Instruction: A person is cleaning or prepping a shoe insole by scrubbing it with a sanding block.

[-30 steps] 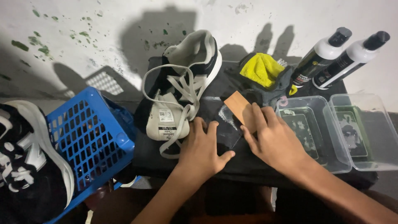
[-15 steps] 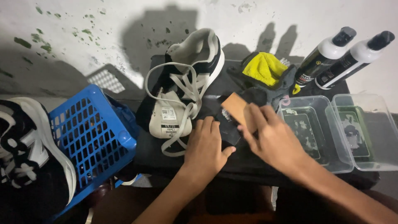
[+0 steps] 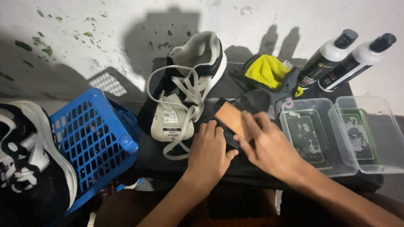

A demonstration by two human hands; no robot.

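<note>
Pressing flat on a dark cloth-covered work surface (image 3: 252,168), both hands meet over a thin insole (image 3: 229,120), tan on its upper face w/ a dark underside, lying just right of the white-and-black sneaker (image 3: 189,88). Left hand (image 3: 209,150) lies palm-down, fingers spread, pinning the dark near part; not closed round anything. Right hand (image 3: 269,145) rests fingers on the tan face, also flat, no pinch visible; whether a thumb hooks under the edge can't be told. Insole looks light, thin & floppy, prob. foam: likely bends if lifted by 1 end, so best taken at the long edges or slid flat w/ both palms. Not fragile, not slick on cloth. Room is tight: sneaker w/ loose laces touching or nearly so on the left, grey & yellow cloths (image 3: 267,71) just behind, 2 clear plastic tubs (image 3: 320,168) close on the right, 2 black-capped bottles (image 3: 336,59) beyond them. Blue plastic basket (image 3: 90,143) sits past the left edge, another sneaker (image 3: 29,159) beside it. Freest room is toward the body, near edge of the surface.
</note>
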